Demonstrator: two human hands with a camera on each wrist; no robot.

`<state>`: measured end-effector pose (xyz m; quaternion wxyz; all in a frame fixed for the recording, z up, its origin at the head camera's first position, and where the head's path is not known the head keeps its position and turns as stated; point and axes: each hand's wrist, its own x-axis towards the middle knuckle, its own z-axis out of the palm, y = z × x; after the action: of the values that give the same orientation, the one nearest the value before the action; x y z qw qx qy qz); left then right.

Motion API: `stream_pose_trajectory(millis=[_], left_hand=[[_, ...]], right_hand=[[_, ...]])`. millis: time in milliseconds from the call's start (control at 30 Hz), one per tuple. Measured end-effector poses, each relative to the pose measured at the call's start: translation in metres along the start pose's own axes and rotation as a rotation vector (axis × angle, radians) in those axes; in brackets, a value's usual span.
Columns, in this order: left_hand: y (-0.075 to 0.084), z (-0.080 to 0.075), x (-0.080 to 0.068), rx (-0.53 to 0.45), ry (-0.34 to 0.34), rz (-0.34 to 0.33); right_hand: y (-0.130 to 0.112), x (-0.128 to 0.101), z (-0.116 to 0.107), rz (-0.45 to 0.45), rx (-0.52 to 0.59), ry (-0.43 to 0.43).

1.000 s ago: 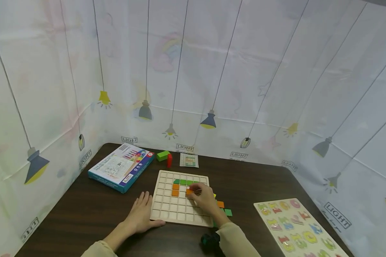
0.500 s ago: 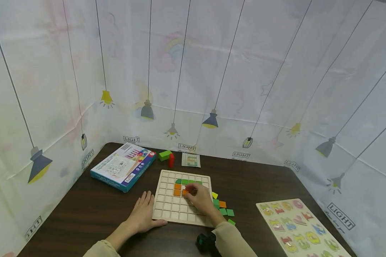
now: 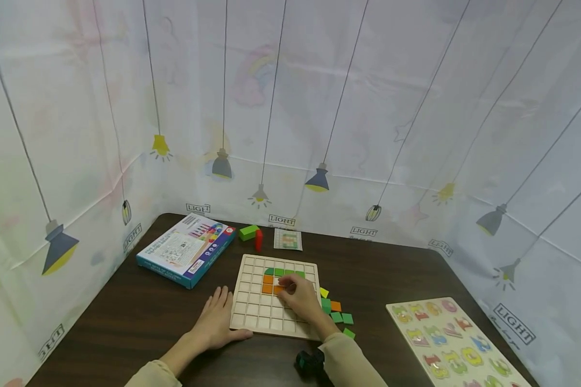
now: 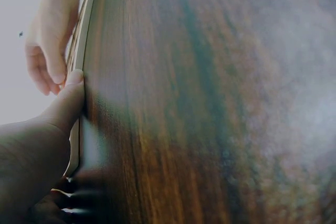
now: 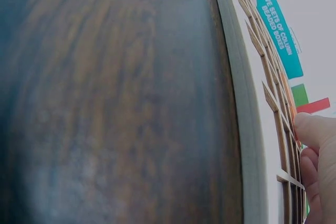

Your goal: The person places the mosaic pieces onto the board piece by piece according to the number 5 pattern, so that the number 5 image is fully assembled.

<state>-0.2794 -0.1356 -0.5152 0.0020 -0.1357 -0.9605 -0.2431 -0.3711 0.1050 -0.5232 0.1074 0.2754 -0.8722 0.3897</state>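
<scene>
Near the frame's lower centre, an orange tile, shifted leftward since a moment ago, is pinched by the right hand over the wooden grid board, steadied by the flat, relaxed left hand.

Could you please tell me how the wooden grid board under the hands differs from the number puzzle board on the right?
The wooden grid board is square with mostly bare cells; the number puzzle board is oblong and full of coloured numerals. Hands touch the grid board; none touches the puzzle board. Both lie flat on the dark table.

Dark wooden table. Bearing grid board, blue box, number puzzle, pattern card. Also loose tiles, green block, red block.
</scene>
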Motion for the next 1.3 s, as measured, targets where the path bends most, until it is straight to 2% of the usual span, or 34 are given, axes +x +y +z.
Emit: stream_pose_trajectory(millis=[233,500,700,1033,1300], left_hand=[[0.002,-0.001,-0.001,-0.004,-0.007,-0.01],[0.003,0.002,-0.002,-0.004,-0.006,-0.005],[0.0,0.005,-0.001,0.009,-0.008,-0.009],[0.001,0.002,-0.001,0.001,-0.004,-0.002],[0.001,0.004,0.0,0.009,0.009,-0.004]], right_hand=[[-0.001,-0.001,-0.001,0.002,0.023,0.001],[0.002,-0.009,-0.009,-0.052,0.021,0.049],[0.011,-0.017,-0.027,-0.014,0.054,0.074],[0.031,-0.029,-0.064,0.023,-0.026,0.162],[0.04,-0.042,-0.082,0.033,-0.068,0.181]])
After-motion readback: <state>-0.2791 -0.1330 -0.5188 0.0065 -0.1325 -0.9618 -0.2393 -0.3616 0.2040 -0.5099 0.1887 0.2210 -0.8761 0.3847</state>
